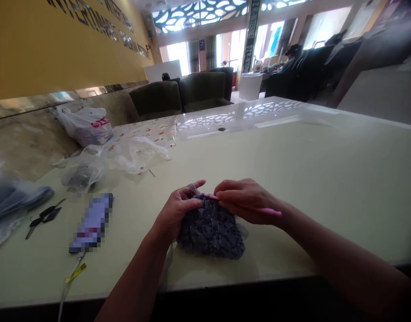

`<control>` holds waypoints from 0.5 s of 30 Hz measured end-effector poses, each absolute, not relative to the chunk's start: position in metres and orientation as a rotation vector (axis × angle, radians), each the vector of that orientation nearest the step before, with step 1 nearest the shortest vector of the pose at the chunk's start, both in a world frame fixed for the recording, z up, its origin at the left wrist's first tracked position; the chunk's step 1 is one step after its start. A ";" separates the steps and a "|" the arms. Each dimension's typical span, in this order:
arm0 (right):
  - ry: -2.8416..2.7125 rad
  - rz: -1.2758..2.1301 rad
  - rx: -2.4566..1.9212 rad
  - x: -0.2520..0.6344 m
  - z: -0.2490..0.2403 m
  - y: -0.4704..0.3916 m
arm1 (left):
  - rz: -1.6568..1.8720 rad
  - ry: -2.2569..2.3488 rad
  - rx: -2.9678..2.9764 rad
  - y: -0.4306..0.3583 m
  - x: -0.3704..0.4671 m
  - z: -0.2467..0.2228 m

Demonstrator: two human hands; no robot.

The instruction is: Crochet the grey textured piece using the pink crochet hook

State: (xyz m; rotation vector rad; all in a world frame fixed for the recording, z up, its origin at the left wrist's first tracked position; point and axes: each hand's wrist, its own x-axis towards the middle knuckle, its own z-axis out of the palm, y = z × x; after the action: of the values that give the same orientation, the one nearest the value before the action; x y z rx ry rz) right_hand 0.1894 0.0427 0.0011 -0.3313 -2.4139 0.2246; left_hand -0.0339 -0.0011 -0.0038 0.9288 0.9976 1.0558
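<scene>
A dark grey crocheted piece (pixel 212 230) with a bumpy, ruffled texture hangs down to the pale table (pixel 292 179) near its front edge. My left hand (pixel 185 203) pinches its upper left edge, thumb on the near side and one finger pointing out to the right. Between the fingers of my right hand (pixel 245 199) is a pink crochet hook (pixel 265 210), its handle end sticking out by the wrist. The hook's tip meets the top edge of the piece, close to my left thumb. Its exact place in the stitches is too small to make out.
To the left lie a pixelated, phone-like object (pixel 93 221) on a white cable (pixel 66 286), and keys (pixel 44 218). Clear plastic bags (pixel 134 154) and a white carrier bag (pixel 87 125) stand farther back. Green chairs (pixel 201 89) are beyond the table; a person (pixel 292 56) sits at the back right.
</scene>
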 end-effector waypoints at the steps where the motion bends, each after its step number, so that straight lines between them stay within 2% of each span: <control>1: -2.407 0.381 -0.325 0.190 0.004 0.043 | 1.052 1.001 0.952 -0.001 -0.034 -0.004; 3: -2.378 0.631 -0.327 0.192 0.009 0.043 | 1.047 1.008 0.998 -0.002 -0.034 -0.004; 6: -2.332 0.807 -0.340 0.193 0.012 0.045 | 1.043 1.023 1.022 -0.002 -0.032 -0.004; 15: -2.548 0.594 -0.371 0.194 0.016 0.041 | 1.011 1.047 0.923 -0.002 -0.032 -0.002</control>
State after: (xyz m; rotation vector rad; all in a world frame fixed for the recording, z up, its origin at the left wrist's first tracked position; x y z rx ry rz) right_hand 0.1938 0.0409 0.0164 -0.3712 -2.5477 0.5936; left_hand -0.0324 -0.0018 -0.0021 0.9232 1.0468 1.0113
